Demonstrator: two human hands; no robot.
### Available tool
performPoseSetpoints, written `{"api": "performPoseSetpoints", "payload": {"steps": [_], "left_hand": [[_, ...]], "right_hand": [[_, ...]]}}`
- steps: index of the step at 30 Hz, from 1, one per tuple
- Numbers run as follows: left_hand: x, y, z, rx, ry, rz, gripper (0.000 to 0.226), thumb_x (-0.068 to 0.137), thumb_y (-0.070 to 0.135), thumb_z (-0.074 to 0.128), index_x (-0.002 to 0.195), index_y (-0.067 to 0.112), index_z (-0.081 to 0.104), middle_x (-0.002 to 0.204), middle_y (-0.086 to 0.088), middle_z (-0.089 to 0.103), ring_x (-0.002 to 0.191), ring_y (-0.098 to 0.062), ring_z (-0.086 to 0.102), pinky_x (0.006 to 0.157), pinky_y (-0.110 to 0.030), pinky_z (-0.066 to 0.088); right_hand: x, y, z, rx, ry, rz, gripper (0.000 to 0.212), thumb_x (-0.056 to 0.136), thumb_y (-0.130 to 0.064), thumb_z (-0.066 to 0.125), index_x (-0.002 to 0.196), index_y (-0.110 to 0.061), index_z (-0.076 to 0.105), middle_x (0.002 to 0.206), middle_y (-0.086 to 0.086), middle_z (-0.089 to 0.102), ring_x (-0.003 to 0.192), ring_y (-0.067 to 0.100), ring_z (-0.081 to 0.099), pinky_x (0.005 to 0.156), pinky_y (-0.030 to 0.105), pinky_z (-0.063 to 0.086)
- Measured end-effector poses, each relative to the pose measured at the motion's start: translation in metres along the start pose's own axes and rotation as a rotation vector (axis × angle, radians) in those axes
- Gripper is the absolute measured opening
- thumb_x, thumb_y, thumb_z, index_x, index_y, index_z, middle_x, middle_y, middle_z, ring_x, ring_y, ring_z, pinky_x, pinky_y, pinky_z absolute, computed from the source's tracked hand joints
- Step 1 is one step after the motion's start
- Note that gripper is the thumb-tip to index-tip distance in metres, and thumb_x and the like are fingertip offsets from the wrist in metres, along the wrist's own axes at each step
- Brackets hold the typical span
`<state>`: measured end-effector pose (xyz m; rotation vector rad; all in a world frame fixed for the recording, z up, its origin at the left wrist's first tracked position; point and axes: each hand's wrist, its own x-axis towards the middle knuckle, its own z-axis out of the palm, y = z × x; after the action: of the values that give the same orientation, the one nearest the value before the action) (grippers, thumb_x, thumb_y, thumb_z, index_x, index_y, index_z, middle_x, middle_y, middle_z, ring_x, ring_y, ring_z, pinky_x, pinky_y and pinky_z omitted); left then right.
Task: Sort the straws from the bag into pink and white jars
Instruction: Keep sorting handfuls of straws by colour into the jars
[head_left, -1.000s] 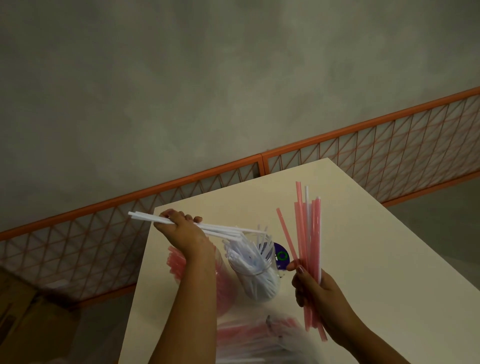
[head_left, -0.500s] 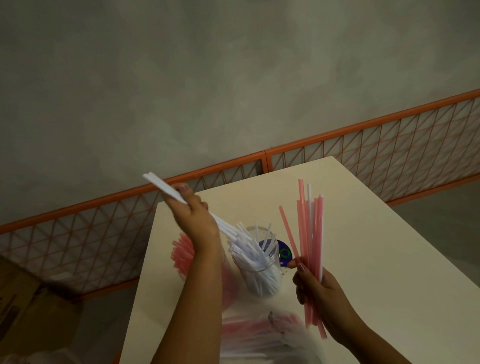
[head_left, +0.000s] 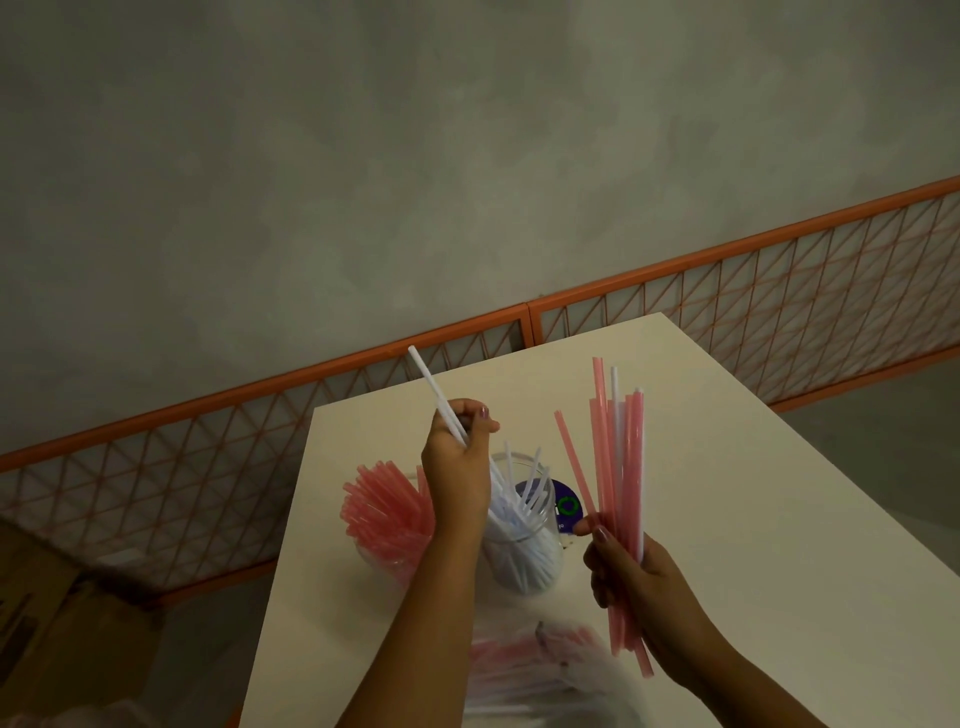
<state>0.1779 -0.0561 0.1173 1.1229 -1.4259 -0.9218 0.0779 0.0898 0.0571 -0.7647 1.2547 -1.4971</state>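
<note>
Your left hand (head_left: 457, 457) pinches a few white straws (head_left: 434, 397) between the thumb and curled fingers. You hold them over the white jar (head_left: 524, 545) so they can slide in with the other white ones. The straws are long and thin. Their top end points up and away to the left, and the bottom end tips down toward the jar's mouth.

Your right hand (head_left: 631, 577) is wrapped around a bunch (head_left: 621, 499) of mostly pink straws, with a white one or two mixed in. You hold the bunch up, I think, so you can see the colors and pick from it. It stands almost straight up, fanning out a little at the top.

The pink jar (head_left: 387, 525) sits just left of the white jar on the table (head_left: 727, 493). The bag (head_left: 540, 670) lies near you, blurry, with more straws inside.
</note>
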Motion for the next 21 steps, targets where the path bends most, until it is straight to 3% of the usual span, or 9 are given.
{"api": "performPoseSetpoints", "payload": {"steps": [5,7,9,10,13,15,17,19,21], "left_hand": [[-0.002,0.006,-0.01,-0.04,0.14,0.146,0.038,0.088,0.009,0.059,0.119,0.015,0.037,0.088,0.006,0.065,0.071,-0.008,0.069,0.068,-0.012,0.053],[-0.002,0.014,-0.013,-0.094,0.167,0.158,0.029,0.09,0.012,0.056,0.115,0.017,0.042,0.088,0.005,0.065,0.075,-0.008,0.069,0.072,-0.014,0.052],[-0.002,0.018,-0.016,-0.113,0.171,0.158,0.006,0.095,0.017,0.049,0.096,0.021,0.053,0.084,0.003,0.066,0.078,-0.007,0.066,0.075,-0.015,0.05],[-0.002,0.018,-0.016,-0.081,0.164,0.149,0.015,0.097,0.019,0.044,0.088,0.021,0.056,0.083,0.004,0.065,0.078,-0.003,0.063,0.076,-0.012,0.047],[-0.002,0.01,-0.018,0.161,-0.034,0.029,0.032,0.1,0.023,0.034,0.091,0.012,0.063,0.097,0.002,0.064,0.087,-0.002,0.057,0.072,-0.002,0.039],[-0.003,-0.004,-0.018,0.412,-0.183,0.018,0.032,0.1,0.025,0.032,0.11,0.012,0.061,0.118,-0.003,0.06,0.11,-0.016,0.054,0.094,-0.02,0.042],[-0.006,-0.013,-0.017,0.666,-0.328,0.015,0.04,0.1,0.033,0.03,0.133,0.018,0.045,0.144,-0.004,0.042,0.137,-0.023,0.032,0.115,-0.043,0.022],[-0.012,-0.015,-0.015,0.901,-0.461,-0.012,0.06,0.095,0.054,0.011,0.147,0.026,0.018,0.158,0.0,0.012,0.146,-0.019,0.0,0.118,-0.048,0.001],[-0.017,-0.014,-0.014,0.976,-0.439,0.044,0.098,0.067,0.077,-0.023,0.148,0.03,0.004,0.159,0.0,-0.003,0.145,-0.019,-0.013,0.115,-0.048,-0.007]], "right_hand": [[-0.001,-0.005,0.003,0.023,-0.114,-0.015,0.022,0.096,-0.013,0.044,0.106,-0.008,0.063,0.068,0.004,0.059,0.058,0.016,0.056,0.057,0.024,0.047],[-0.001,-0.007,0.004,0.04,-0.141,0.0,0.023,0.096,-0.011,0.043,0.108,-0.008,0.062,0.073,0.006,0.063,0.062,0.018,0.06,0.059,0.027,0.049],[-0.002,-0.009,0.004,0.056,-0.155,0.02,0.023,0.096,-0.01,0.043,0.11,-0.008,0.061,0.076,0.007,0.065,0.065,0.019,0.062,0.06,0.028,0.05],[-0.003,-0.009,0.004,0.061,-0.161,0.028,0.023,0.096,-0.01,0.043,0.11,-0.008,0.061,0.078,0.008,0.065,0.066,0.02,0.063,0.061,0.028,0.051],[-0.005,-0.012,0.005,0.073,-0.188,0.041,0.024,0.096,-0.012,0.043,0.112,-0.007,0.06,0.081,0.01,0.066,0.069,0.021,0.063,0.062,0.028,0.051],[-0.006,-0.014,0.006,0.077,-0.201,0.046,0.025,0.095,-0.013,0.043,0.112,-0.007,0.06,0.081,0.009,0.066,0.068,0.021,0.063,0.061,0.027,0.051],[-0.007,-0.017,0.007,0.081,-0.213,0.045,0.025,0.095,-0.014,0.044,0.112,-0.006,0.06,0.08,0.009,0.066,0.066,0.02,0.063,0.06,0.027,0.051],[-0.007,-0.019,0.008,0.09,-0.221,0.037,0.026,0.094,-0.015,0.044,0.112,-0.005,0.059,0.079,0.009,0.066,0.061,0.018,0.061,0.058,0.026,0.051],[-0.009,-0.022,0.009,0.098,-0.226,0.034,0.026,0.092,-0.017,0.046,0.112,-0.006,0.059,0.078,0.009,0.065,0.057,0.017,0.058,0.057,0.025,0.05]]}}
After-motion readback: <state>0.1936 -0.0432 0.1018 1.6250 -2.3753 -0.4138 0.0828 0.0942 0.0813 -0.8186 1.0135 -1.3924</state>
